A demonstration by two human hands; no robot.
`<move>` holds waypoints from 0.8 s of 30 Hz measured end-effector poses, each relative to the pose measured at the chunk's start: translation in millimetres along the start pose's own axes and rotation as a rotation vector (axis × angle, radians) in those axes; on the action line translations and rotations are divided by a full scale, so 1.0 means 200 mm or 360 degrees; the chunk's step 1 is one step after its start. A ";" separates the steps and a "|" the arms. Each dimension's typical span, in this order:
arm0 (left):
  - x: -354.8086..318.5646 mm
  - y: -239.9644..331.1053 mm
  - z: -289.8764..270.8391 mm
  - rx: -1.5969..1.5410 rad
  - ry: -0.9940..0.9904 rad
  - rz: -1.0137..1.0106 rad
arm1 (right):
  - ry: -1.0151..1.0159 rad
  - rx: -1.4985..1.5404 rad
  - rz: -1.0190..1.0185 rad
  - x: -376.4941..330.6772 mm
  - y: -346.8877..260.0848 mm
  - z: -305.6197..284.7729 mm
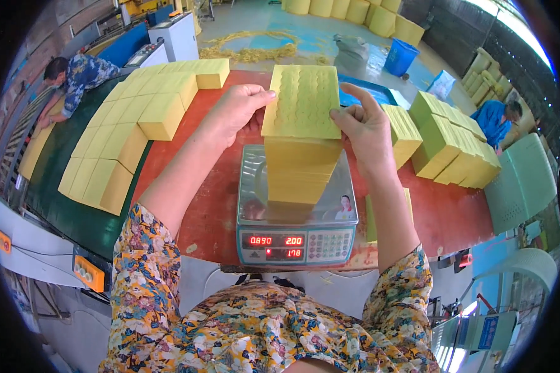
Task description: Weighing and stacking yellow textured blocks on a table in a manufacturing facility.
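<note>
A tall stack of yellow paper stands on the metal pan of a digital scale, whose red display is lit. Rows of wavy marks run across its top sheet. My left hand pinches the stack's upper left edge, thumb and forefinger together. At the upper right edge, my right hand presses its thumb on the paper, with the forefinger curved along the far corner. Its other fingers are bent and partly hidden.
Rows of yellow paper blocks stand on a green belt at left. More paper stacks sit on the red table at right. A blue tray lies behind. One person works at far left, another at far right.
</note>
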State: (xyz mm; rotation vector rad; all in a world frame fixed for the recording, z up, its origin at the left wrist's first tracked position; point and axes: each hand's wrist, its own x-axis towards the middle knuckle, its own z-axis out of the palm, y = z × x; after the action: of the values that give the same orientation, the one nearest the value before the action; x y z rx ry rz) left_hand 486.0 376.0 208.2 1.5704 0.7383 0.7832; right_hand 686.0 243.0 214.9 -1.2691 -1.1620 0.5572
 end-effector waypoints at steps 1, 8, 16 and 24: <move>0.00 -0.01 0.00 0.0023 -0.0045 0.0000 | 0.0011 -0.0003 0.0006 0.00 0.00 0.00; -0.02 -0.01 0.04 0.0111 -0.0054 0.0005 | 0.0086 -0.0155 -0.0126 -0.02 0.06 -0.03; -0.03 -0.03 0.08 0.0111 0.0023 0.0109 | 0.0164 -0.0238 -0.0120 -0.02 0.12 -0.04; -0.02 -0.09 0.08 0.0234 0.0104 0.0180 | 0.0252 -0.0349 -0.0210 -0.04 0.15 -0.02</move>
State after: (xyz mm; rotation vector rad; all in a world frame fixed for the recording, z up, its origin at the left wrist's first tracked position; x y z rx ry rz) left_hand 496.6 365.3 188.1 1.7372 0.7743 0.8831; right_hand 693.6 242.0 184.9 -1.3841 -1.1864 0.2318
